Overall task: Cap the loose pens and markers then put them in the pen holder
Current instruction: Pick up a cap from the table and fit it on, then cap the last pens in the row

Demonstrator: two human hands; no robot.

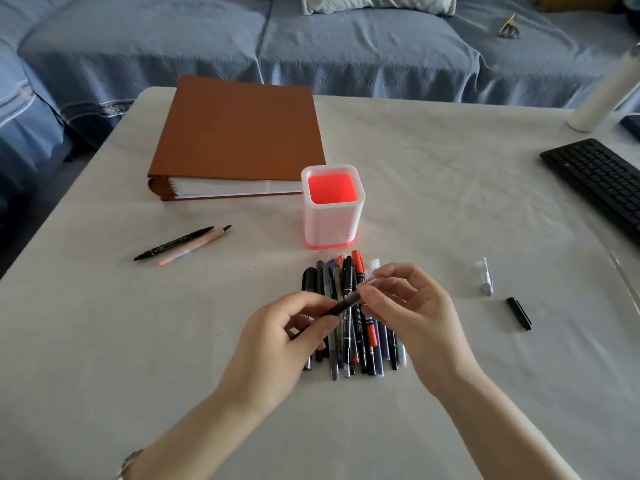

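Observation:
My left hand (pixel 287 341) grips a black pen (pixel 337 308) and holds it tilted over a row of several pens and markers (pixel 349 320) lying on the table. My right hand (pixel 405 317) pinches a clear cap (pixel 372 282) at the pen's tip end. The white pen holder (pixel 332 216) with a red inside stands just behind the row, and nothing shows inside it. A black marker (pixel 173 243) and a peach pen (pixel 194 245) lie to the left. To the right lie a clear cap (pixel 486 277) and a black cap (pixel 518 313).
A brown binder (pixel 239 133) lies behind the holder on the white tablecloth (pixel 433 188). A black keyboard (pixel 599 181) sits at the right edge, with a white cylinder (pixel 602 95) behind it. A blue sofa (pixel 311 39) runs along the far side.

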